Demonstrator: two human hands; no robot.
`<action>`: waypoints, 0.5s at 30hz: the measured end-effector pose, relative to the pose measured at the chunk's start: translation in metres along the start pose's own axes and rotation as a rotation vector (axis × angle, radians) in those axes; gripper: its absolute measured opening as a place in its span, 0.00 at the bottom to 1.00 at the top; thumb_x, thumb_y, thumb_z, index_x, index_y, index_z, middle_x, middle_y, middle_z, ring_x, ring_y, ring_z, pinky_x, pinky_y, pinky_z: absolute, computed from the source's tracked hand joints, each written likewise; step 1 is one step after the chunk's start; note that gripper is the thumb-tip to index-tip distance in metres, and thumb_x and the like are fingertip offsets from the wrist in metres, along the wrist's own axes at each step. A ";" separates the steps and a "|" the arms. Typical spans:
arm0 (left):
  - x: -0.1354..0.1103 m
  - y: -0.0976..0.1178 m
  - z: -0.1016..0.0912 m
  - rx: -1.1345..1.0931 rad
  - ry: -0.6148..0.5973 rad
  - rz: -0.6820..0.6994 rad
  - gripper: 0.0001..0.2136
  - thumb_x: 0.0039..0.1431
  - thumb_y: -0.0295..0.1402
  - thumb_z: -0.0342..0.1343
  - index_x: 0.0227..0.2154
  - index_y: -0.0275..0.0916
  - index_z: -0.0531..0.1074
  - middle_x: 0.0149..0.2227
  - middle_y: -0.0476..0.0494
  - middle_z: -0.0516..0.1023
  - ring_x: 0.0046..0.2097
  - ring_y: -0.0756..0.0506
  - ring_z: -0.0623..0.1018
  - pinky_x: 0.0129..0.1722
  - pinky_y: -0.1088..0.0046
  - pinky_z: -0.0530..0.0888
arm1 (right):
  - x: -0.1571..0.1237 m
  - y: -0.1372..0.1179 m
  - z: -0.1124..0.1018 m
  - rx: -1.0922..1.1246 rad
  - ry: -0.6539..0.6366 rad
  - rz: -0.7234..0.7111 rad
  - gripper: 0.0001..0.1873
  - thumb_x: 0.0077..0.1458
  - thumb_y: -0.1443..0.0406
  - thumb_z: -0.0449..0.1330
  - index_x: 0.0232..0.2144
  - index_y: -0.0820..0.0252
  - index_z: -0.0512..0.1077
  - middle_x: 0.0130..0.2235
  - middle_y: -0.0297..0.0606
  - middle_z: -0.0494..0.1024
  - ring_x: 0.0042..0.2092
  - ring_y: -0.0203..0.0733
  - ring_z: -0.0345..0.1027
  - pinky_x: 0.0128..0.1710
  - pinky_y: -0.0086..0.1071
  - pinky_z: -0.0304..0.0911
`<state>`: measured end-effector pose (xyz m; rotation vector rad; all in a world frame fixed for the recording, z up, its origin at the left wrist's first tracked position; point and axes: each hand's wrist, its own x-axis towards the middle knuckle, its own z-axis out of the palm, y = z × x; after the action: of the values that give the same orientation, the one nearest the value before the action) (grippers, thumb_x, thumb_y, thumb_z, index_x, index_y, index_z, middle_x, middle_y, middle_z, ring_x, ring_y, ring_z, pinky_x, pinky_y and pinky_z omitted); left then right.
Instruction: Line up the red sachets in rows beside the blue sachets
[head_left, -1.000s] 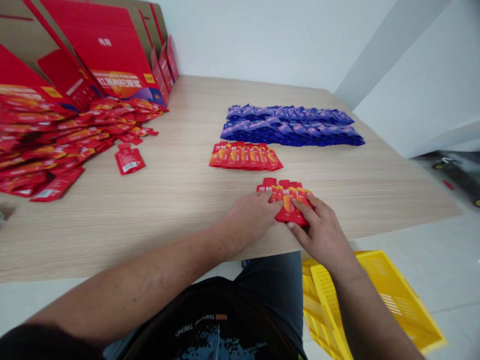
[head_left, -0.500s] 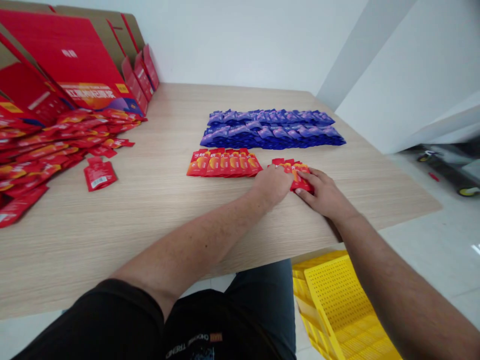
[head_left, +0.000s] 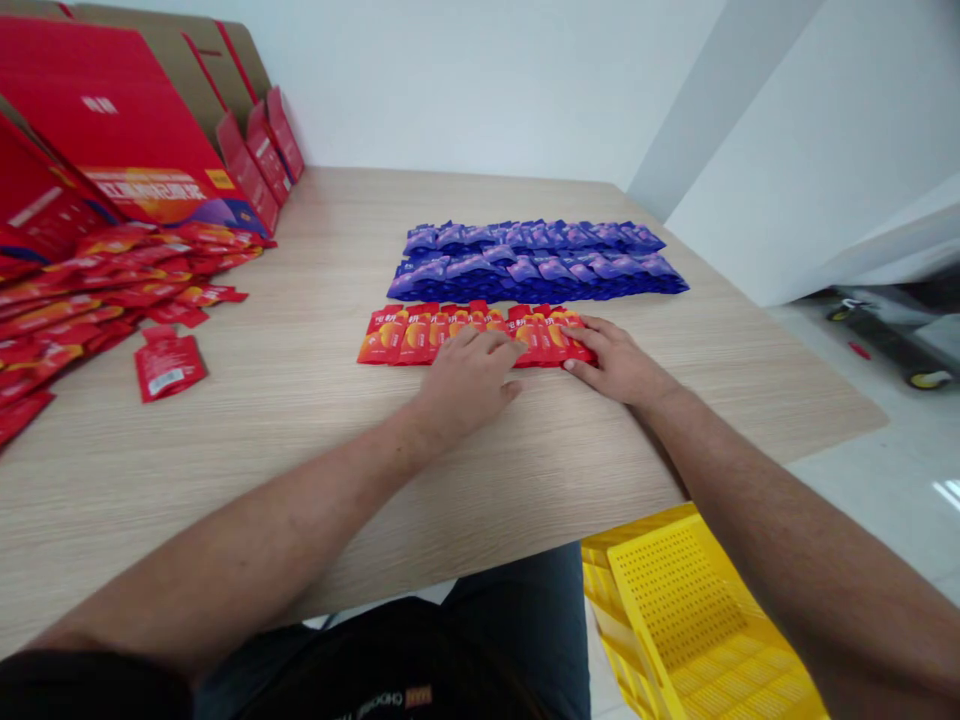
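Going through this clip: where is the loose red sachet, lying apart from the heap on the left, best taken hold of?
Probably by its narrow neck end, with the grip coming from above on the person's side. The loose red sachet lies flat on the wooden table, its neck tapering from the wider body, and that side is open, while the heap of red sachets sits behind it.

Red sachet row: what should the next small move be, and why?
Probably lift both hands off the red sachet row to check its alignment. The left hand lies flat over its middle and the right hand rests on its right end, hiding part of the row, which lies just below the blue sachets.
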<state>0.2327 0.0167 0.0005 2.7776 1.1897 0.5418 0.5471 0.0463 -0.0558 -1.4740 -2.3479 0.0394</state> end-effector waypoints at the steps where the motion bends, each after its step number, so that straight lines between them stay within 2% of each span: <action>1: -0.011 -0.011 -0.008 0.005 0.011 -0.003 0.21 0.70 0.38 0.58 0.61 0.36 0.74 0.61 0.33 0.79 0.62 0.34 0.76 0.67 0.51 0.68 | 0.000 0.000 0.000 0.001 -0.006 -0.003 0.38 0.67 0.46 0.58 0.69 0.64 0.70 0.69 0.61 0.68 0.70 0.66 0.62 0.69 0.61 0.59; 5: -0.049 -0.064 -0.031 0.044 0.089 -0.137 0.20 0.68 0.40 0.56 0.59 0.39 0.75 0.60 0.34 0.80 0.62 0.31 0.76 0.65 0.47 0.69 | 0.004 0.002 0.000 0.002 -0.020 -0.016 0.38 0.67 0.46 0.58 0.69 0.62 0.70 0.70 0.60 0.67 0.70 0.65 0.62 0.70 0.61 0.59; 9: -0.074 -0.111 -0.034 0.042 0.198 -0.303 0.22 0.67 0.43 0.55 0.60 0.42 0.73 0.59 0.33 0.80 0.63 0.29 0.75 0.64 0.43 0.70 | 0.009 0.002 0.002 -0.012 -0.028 -0.024 0.39 0.68 0.43 0.56 0.69 0.63 0.70 0.70 0.60 0.67 0.70 0.65 0.62 0.69 0.60 0.59; 12: -0.081 -0.131 -0.026 0.003 0.257 -0.379 0.23 0.66 0.43 0.56 0.61 0.42 0.71 0.58 0.32 0.79 0.62 0.29 0.75 0.64 0.42 0.71 | 0.010 -0.003 0.002 -0.040 -0.016 -0.017 0.40 0.68 0.43 0.55 0.70 0.64 0.69 0.70 0.61 0.66 0.70 0.65 0.61 0.69 0.60 0.59; 15: -0.080 -0.138 -0.018 -0.036 0.299 -0.400 0.24 0.65 0.43 0.57 0.61 0.41 0.70 0.58 0.31 0.79 0.62 0.30 0.76 0.64 0.42 0.72 | 0.008 -0.014 -0.003 -0.109 0.042 -0.006 0.43 0.66 0.43 0.57 0.71 0.65 0.67 0.71 0.62 0.65 0.71 0.68 0.59 0.70 0.62 0.56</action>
<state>0.0804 0.0543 -0.0338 2.3839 1.7168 0.9391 0.5324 0.0465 -0.0480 -1.5021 -2.3537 -0.1218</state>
